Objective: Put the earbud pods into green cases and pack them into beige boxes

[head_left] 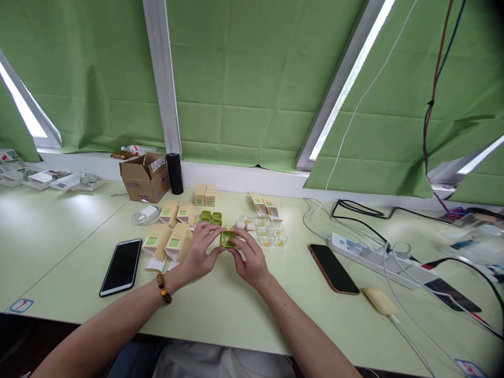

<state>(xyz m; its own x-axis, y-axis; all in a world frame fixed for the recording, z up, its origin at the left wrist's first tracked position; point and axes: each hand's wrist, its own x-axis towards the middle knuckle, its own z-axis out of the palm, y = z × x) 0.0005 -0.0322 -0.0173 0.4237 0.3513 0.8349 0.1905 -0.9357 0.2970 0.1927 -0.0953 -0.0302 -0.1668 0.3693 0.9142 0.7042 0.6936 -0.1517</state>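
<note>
Between my two hands is a small green square cup (pixel 228 239), raised over the table with its hollow side showing. My left hand (pixel 202 249) pinches its left edge between thumb and fingers. On the opposite edge, my right hand (pixel 248 257) grips it the same way. Just behind the cup sit several more green cups (pixel 211 216), partly covered by my left fingers. Several clear cups with yellow spots (pixel 271 232) lie beyond my right hand, along with small pale pink pieces (pixel 249 226). Open kraft boxes with green labels (pixel 179 241) stand beside my left hand.
A phone (pixel 121 266) lies at left, another phone (pixel 334 269) at right. A power strip (pixel 370 260) with tangled cables runs along the right side. At the back stand a cardboard carton (pixel 145 178), a black cylinder (pixel 175 174) and small kraft boxes (pixel 205 196).
</note>
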